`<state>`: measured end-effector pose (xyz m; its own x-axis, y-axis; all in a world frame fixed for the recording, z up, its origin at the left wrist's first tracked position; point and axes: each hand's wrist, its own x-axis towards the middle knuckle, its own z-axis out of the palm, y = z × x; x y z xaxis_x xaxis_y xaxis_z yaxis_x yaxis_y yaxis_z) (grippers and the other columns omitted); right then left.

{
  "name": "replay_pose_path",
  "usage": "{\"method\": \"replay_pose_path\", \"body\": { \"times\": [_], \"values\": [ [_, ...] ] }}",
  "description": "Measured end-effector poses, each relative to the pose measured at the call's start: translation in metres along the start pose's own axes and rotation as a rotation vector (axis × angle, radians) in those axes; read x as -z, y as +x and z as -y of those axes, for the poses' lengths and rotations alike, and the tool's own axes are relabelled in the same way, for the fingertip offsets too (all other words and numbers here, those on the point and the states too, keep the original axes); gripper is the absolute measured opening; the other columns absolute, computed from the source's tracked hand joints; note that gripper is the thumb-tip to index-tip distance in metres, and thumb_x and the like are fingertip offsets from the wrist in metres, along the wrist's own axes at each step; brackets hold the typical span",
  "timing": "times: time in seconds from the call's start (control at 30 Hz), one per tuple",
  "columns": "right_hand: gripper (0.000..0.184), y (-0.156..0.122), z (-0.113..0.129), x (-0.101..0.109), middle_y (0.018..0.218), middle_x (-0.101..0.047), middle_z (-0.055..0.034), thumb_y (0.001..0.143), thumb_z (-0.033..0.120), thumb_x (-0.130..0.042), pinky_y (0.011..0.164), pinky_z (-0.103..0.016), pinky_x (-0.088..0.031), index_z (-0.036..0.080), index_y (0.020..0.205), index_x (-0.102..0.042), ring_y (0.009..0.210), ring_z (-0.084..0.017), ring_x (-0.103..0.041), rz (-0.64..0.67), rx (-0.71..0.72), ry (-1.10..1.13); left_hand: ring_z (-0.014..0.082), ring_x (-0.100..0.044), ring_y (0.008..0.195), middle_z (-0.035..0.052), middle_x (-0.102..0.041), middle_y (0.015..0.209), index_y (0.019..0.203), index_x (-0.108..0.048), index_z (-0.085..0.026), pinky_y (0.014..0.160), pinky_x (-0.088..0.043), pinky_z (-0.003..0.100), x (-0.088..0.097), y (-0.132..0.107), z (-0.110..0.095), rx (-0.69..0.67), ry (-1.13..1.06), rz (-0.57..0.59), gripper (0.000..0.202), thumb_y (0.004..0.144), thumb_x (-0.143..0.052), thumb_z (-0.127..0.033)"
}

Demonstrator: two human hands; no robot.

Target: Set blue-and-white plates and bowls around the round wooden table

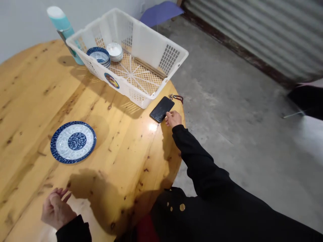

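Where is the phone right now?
Head view: the phone lies at the right edge of the table, beside the white basket, with the right hand touching it.

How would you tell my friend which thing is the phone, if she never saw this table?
Find the round wooden table, then the white plastic basket on its far side. Just off the basket's near corner, at the table's edge, lies the phone, with the right hand touching it. It is the only flat, shiny black rectangle there; the plate is round and blue.

glossy knotty wood table, white plastic basket, glazed ceramic plate, glossy black phone
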<state>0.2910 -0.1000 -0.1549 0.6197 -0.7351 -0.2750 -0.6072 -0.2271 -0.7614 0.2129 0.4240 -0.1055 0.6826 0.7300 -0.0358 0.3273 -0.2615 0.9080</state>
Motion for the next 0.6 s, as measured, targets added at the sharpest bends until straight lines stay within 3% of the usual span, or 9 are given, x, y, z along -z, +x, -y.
{"method": "replay_pose_path", "body": {
  "times": [0.17, 0.3, 0.43, 0.6],
  "values": [
    [0.014, 0.014, 0.001, -0.001, 0.058, -0.064, -0.0014, 0.093, 0.029, -0.054, 0.049, -0.025, -0.053, 0.017, 0.086, -0.054, 0.046, -0.014, -0.062, 0.025, 0.014, 0.008, 0.0236, -0.072, 0.078, -0.0001, -0.063, 0.076, 0.080, -0.063, -0.021, 0.065, -0.063, 0.039, 0.011, -0.026, 0.004, 0.064, 0.026, -0.019, 0.019, 0.072, -0.052, -0.034],
    [0.016, 0.018, 0.003, 0.003, 0.056, -0.064, -0.0040, 0.094, 0.027, -0.051, 0.048, -0.029, -0.053, 0.018, 0.081, -0.055, 0.044, -0.018, -0.062, 0.074, 0.038, 0.001, 0.0178, -0.069, 0.073, 0.0024, -0.063, 0.081, 0.087, -0.063, -0.015, 0.056, -0.058, 0.028, 0.012, -0.048, -0.004, 0.106, 0.028, -0.037, 0.027, 0.073, -0.053, -0.036],
    [0.017, 0.023, 0.007, 0.007, 0.054, -0.063, -0.0036, 0.093, 0.025, -0.049, 0.048, -0.030, -0.052, 0.019, 0.078, -0.055, 0.043, -0.018, -0.060, 0.083, 0.057, 0.009, 0.0154, -0.067, 0.073, 0.0031, -0.064, 0.083, 0.091, -0.065, -0.013, 0.058, -0.057, 0.026, 0.010, -0.070, -0.014, 0.104, 0.006, -0.032, 0.031, 0.075, -0.054, -0.037],
    [0.019, 0.030, 0.010, 0.009, 0.052, -0.063, -0.0040, 0.092, 0.023, -0.050, 0.062, -0.032, -0.057, 0.020, 0.074, -0.055, 0.045, -0.018, -0.062, 0.132, 0.116, -0.059, 0.0142, -0.067, 0.073, 0.0034, -0.064, 0.084, 0.093, -0.065, -0.012, 0.058, -0.056, 0.024, 0.005, -0.094, -0.017, 0.096, -0.009, -0.029, 0.032, 0.077, -0.054, -0.037]
  ]
}}
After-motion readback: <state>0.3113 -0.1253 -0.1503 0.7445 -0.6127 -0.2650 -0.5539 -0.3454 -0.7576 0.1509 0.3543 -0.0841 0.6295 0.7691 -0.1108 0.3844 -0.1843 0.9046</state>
